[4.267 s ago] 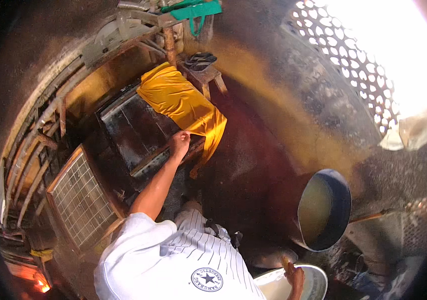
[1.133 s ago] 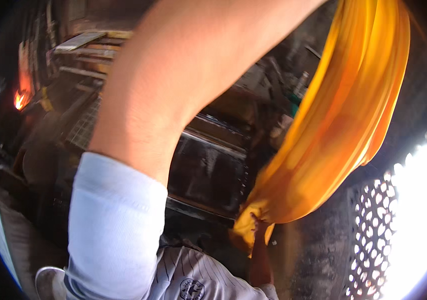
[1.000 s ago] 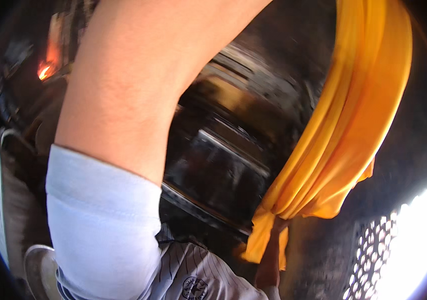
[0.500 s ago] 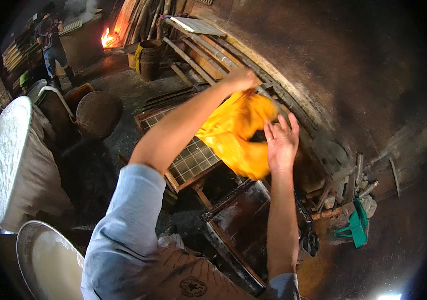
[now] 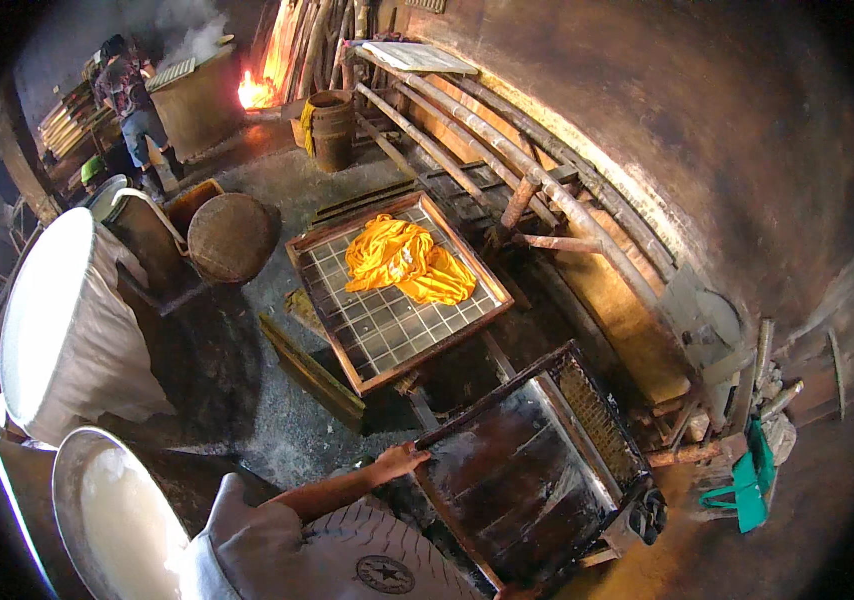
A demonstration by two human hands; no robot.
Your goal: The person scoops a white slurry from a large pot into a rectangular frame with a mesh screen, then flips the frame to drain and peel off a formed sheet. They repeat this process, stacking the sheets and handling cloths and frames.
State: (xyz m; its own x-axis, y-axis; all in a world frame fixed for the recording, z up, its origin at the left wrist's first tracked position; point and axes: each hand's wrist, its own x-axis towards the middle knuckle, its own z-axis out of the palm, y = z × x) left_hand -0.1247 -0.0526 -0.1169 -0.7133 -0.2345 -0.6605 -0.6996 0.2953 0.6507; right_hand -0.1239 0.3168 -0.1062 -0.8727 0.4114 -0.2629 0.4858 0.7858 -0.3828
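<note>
A shallow dark wooden tray (image 5: 517,465) with a raised rim is right before me, its boards wet and streaked white. My left hand (image 5: 399,463) grips its left rim, fingers closed over the wood. At the lower picture edge, by the tray's near corner, only a sliver of what appears to be my right hand (image 5: 519,593) shows; its fingers are hidden. Beyond the tray, a crumpled yellow-orange cloth (image 5: 409,262) lies on a wooden frame with a white grid (image 5: 372,345), out of reach of both hands.
To my left stand a metal vat of whitish liquid (image 5: 127,520) and a large cloth-draped round vat (image 5: 42,320). Wooden poles (image 5: 507,150) run along the right wall. Far back, a person (image 5: 132,105) works near an open fire (image 5: 255,92). A green strap-like thing (image 5: 747,490) hangs at right.
The yellow cloth, earlier raised between my hands, now lies on the gridded frame. Both hands have come down and back; the left now holds the wooden tray's rim.
</note>
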